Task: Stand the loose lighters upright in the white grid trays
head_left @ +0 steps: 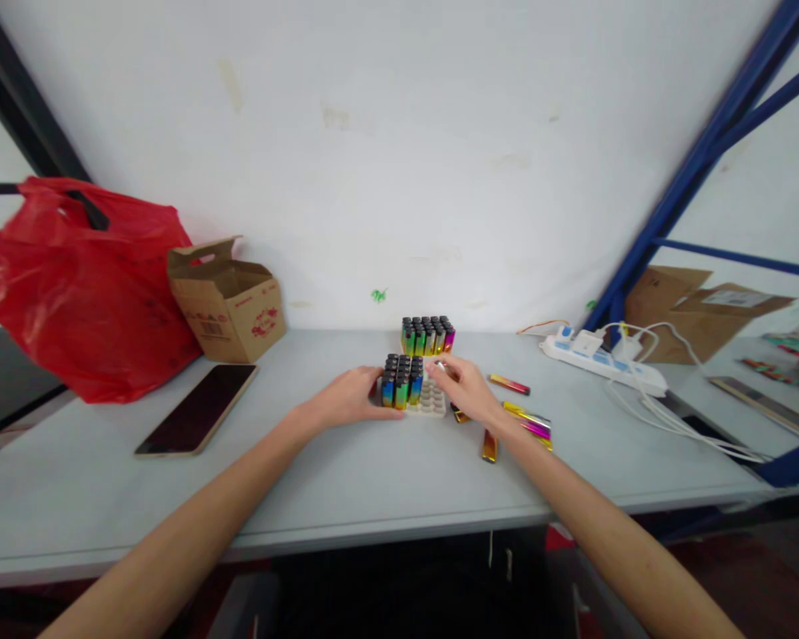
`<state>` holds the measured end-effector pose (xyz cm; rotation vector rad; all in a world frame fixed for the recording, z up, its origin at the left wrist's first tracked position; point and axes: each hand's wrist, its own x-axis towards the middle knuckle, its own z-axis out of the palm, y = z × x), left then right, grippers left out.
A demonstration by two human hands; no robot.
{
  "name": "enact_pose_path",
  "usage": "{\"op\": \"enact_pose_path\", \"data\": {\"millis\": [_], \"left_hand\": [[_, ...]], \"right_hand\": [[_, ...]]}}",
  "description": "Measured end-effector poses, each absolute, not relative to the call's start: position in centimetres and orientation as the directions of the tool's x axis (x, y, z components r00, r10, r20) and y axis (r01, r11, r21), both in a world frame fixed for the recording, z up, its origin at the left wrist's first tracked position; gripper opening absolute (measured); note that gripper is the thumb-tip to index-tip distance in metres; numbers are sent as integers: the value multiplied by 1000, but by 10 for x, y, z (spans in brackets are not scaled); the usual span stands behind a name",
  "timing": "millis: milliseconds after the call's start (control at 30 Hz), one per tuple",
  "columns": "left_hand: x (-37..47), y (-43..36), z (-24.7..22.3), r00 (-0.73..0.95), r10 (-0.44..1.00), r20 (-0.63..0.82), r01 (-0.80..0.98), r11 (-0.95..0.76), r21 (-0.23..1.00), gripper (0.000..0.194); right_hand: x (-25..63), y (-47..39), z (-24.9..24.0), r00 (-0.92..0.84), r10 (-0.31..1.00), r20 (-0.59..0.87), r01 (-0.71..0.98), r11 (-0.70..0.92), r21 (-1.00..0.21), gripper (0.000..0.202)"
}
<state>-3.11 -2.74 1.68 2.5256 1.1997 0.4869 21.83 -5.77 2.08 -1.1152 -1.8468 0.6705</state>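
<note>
A pale tray [432, 401] with round-edged slots stands on the table, its left part filled with upright lighters [401, 389] in shiny blue, green and yellow with black tops. My left hand [354, 397] grips the tray's left side, thumb along the front and fingers round the back. Over the tray's right part, my right hand [464, 388] is closed in a pinch on a lighter, of which only a small shiny end shows. Beside and under my right wrist lie several loose lighters [533, 424]. Behind the tray stands a second block of upright lighters [428, 337].
On the left are a phone [198, 410], an open cardboard box [240, 306] and a red plastic bag [93, 284]. A white power strip [603, 362] with cables lies at the right, near a blue metal frame [692, 169]. The table's front edge [399, 532] runs below my forearms.
</note>
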Motion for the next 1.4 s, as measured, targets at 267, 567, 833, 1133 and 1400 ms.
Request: {"op": "enact_pose_path", "data": {"millis": [267,567,833,1133,1400], "left_hand": [[-31,-27,17,581,797,164,690,-589,420,68],[-30,-29,19,581,794,178,689,-597,412,64],[-32,-28,17,588,792,166,685,-596,419,64],[-31,-26,16,602,779,174,671,-612,419,67],[-31,-28,17,581,796,168,695,-593,407,65]], "right_hand": [[214,-61,17,-108,889,445,557,425,-713,49],[215,-61,16,-170,890,423,556,441,-705,36],[218,-65,24,-217,856,469,541,505,-673,45],[216,-67,21,-158,861,483,584,476,-657,37],[217,-66,22,-190,836,515,591,516,-620,46]]}}
